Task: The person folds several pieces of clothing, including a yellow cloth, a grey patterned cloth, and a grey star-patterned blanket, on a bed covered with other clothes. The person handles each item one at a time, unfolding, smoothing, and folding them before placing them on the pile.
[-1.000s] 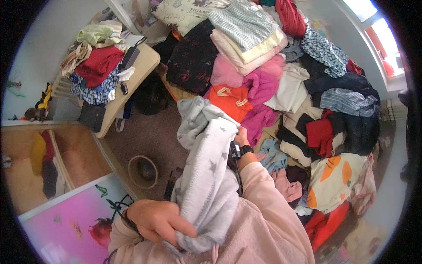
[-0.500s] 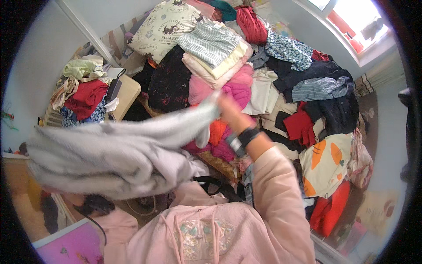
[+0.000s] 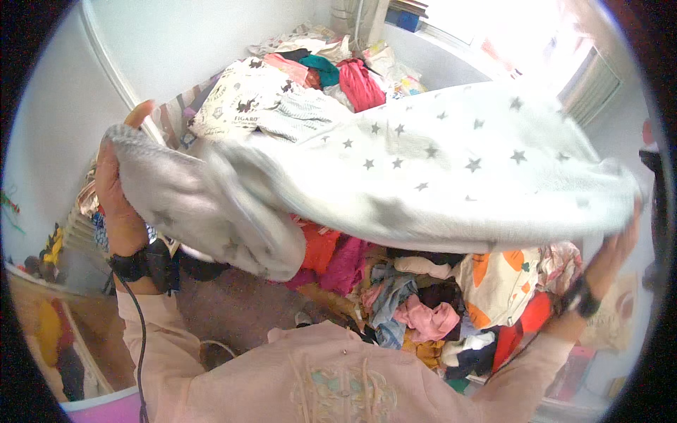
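Note:
A pale grey and white blanket with dark grey stars is stretched wide in the air between my two hands. My left hand grips one end at the far left, its thumb showing above the fabric. At the far right, my right hand is closed on the opposite edge, its fingers partly hidden by the cloth. The blanket's left part hangs in blurred folds, while its starred right part is spread flatter. Behind and beneath it lies a heap of clothes, much of it hidden by the blanket.
A printed cream pillow and a red garment lie at the back. Nearer right are a cream cloth with carrot prints and a pink garment. A bright window is at the upper right. A cable runs along my left arm.
The blanket was bunched out to the left; now it is spread across the view. My right hand has moved from the middle to the far right, and my left hand has come into sight.

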`<state>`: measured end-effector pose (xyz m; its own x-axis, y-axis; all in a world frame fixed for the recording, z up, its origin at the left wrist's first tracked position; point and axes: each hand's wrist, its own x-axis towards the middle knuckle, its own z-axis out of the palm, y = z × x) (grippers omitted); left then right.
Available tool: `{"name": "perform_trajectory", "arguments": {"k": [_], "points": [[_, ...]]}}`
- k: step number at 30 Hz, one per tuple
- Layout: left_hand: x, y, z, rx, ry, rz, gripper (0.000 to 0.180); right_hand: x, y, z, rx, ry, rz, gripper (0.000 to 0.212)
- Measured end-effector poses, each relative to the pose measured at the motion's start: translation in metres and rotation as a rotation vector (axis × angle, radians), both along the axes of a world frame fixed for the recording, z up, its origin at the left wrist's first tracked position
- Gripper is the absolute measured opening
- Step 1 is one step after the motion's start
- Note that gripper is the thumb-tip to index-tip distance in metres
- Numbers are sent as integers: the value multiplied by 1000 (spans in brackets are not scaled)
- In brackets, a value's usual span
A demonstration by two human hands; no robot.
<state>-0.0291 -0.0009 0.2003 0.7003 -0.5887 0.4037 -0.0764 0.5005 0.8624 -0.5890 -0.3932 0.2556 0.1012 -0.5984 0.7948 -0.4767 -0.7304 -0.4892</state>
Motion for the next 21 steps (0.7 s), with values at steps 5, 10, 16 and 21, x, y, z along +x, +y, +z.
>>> {"name": "perform_trajectory", "arguments": {"k": [5, 10, 16, 21], "points": [[45, 37, -31, -208, 359, 407, 47, -106, 26, -91, 36, 2, -193, 58], [78, 107, -52, 28, -9, 807, 42, -187, 12, -198, 351, -404, -158, 44], [124, 172, -56, 237, -114, 1250, 32, -236, -2, -276, 607, -635, -50, 26], [78, 110, -92, 770, -643, 1251, 26, -171, -34, -279, 1116, -1250, 213, 33]]}}
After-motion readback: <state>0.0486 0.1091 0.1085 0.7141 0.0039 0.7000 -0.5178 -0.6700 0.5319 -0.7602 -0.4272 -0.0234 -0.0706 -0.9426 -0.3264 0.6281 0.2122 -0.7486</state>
